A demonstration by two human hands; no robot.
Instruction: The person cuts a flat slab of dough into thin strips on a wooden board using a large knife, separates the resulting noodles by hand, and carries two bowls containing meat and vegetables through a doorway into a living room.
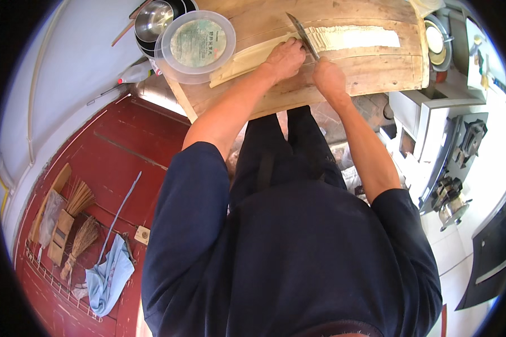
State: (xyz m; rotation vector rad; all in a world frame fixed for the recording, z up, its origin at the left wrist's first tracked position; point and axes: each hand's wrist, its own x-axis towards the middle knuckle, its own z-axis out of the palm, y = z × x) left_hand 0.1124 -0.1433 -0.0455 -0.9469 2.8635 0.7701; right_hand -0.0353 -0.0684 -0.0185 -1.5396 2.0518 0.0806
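My right hand [329, 80] grips the handle of a kitchen knife [304, 36], whose blade slants up and to the left. The blade stands at the end of a long folded sheet of dough [246, 63] on the wooden tabletop [375, 71]. My left hand [287, 57] rests with curled fingers on that dough, close to the blade's left side, and holds it down. Right of the knife lies a row of narrow cut dough strips [345, 38], pale and floury at the far end. My left fingertips are partly hidden.
At the table's left corner, a clear plastic lid [232, 36] bearing a printed label overlaps the dough's end. Steel and dark bowls [154, 21] stand behind it. A gas stove [468, 143] is at right. Brushes [82, 240] and a blue cloth [109, 274] hang on the red door [126, 143].
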